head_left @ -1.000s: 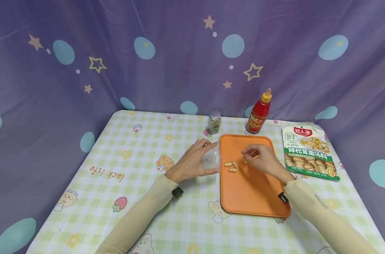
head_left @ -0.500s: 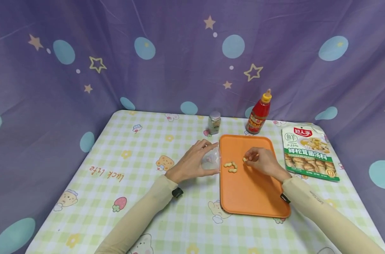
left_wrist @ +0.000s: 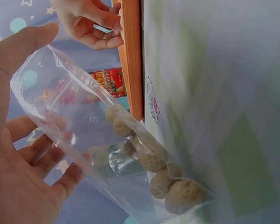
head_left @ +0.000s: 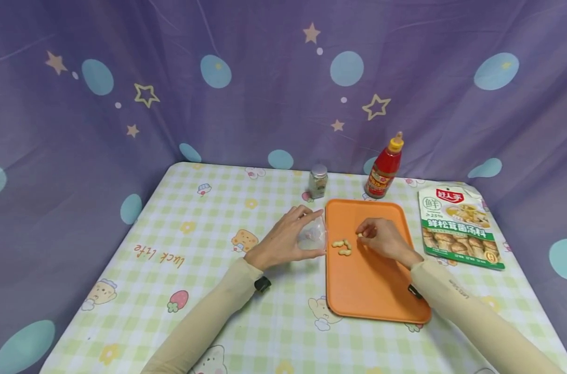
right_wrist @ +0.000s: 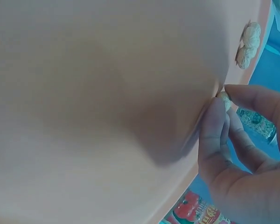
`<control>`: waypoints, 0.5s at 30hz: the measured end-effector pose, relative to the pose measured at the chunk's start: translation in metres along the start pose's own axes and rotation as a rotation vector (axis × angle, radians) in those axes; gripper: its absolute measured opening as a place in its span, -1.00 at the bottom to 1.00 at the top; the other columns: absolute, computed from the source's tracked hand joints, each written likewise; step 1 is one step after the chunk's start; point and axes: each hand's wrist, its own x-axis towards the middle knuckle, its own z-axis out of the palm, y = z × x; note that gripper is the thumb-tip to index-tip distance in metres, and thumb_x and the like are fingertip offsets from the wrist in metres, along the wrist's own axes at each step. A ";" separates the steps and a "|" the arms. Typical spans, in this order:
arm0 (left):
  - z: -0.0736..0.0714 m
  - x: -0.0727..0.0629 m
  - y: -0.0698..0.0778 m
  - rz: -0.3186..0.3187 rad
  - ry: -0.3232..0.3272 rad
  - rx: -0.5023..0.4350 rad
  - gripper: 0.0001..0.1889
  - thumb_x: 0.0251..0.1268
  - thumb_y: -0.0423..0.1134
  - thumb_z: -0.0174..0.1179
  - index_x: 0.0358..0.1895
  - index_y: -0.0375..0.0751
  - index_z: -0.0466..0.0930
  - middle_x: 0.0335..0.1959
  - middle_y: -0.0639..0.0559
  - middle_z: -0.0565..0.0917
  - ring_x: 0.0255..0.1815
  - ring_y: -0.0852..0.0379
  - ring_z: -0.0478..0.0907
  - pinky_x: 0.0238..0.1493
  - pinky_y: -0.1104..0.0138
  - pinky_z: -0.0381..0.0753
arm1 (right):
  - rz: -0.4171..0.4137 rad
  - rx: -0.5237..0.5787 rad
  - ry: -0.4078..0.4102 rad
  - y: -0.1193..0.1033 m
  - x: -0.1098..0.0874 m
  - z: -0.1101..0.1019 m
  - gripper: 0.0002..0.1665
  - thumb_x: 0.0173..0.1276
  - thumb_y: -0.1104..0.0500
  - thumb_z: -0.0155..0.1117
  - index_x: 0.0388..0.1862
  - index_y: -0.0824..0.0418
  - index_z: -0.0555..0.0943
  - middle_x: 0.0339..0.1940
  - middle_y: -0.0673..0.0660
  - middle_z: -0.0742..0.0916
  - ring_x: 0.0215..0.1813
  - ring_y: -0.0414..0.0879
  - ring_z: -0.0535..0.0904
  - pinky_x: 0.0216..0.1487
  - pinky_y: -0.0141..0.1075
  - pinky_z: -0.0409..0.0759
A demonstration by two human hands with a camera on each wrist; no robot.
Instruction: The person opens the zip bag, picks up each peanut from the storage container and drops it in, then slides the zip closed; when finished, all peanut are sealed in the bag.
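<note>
- One purple curtain [head_left: 264,104], patterned with stars and blue ovals, is hung behind the worktop [head_left: 264,322], which is covered by a green-checked cloth.
- An orange tray [head_left: 374,288] is laid flat on the worktop, right of its middle.
- A white-and-green mushroom pouch [head_left: 463,228] is laid beside the tray, to its right.
- Of the two hands, the left hand [head_left: 280,239] is wrapped about a clear bag [left_wrist: 93,116], with thumb and fingers spread at its mouth; by the right hand [head_left: 386,240], above the tray, a single peanut [right_wrist: 225,100] is pinched between thumb and fingertip. Whether that peanut is touching the tray cannot be told.
- The clear bag is held tilted just beside the tray's left edge, and several bagged peanuts [left_wrist: 163,182] are gathered in its lower part.
- A red sauce bottle [head_left: 384,169], topped by a yellow cap, is stood upright beyond the tray's far edge.
- A small glass jar [head_left: 318,183] with a metal lid is stood near the tray's far left corner.
- Three loose peanuts [head_left: 345,252] are clustered on the tray near its left edge, between the hands.
</note>
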 end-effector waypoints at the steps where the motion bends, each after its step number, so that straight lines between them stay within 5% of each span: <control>1: 0.000 0.000 0.000 -0.002 -0.001 0.002 0.00 0.13 0.32 0.47 0.61 0.01 0.31 0.27 0.08 0.48 0.19 0.14 0.42 0.20 0.16 0.52 | 0.002 -0.001 0.000 0.000 0.000 0.001 -0.86 0.36 0.33 0.42 -0.12 0.29 0.74 -0.30 0.17 0.77 -0.28 -0.10 0.67 -0.24 -0.32 0.58; 15: 0.000 -0.001 0.001 0.003 -0.001 -0.004 0.00 0.13 0.31 0.48 0.61 0.01 0.31 0.28 0.08 0.48 0.20 0.13 0.42 0.19 0.15 0.53 | 0.017 0.024 0.027 -0.008 0.002 0.003 -0.86 0.37 0.27 0.44 -0.11 0.24 0.75 -0.29 0.13 0.76 -0.27 -0.12 0.67 -0.27 -0.35 0.56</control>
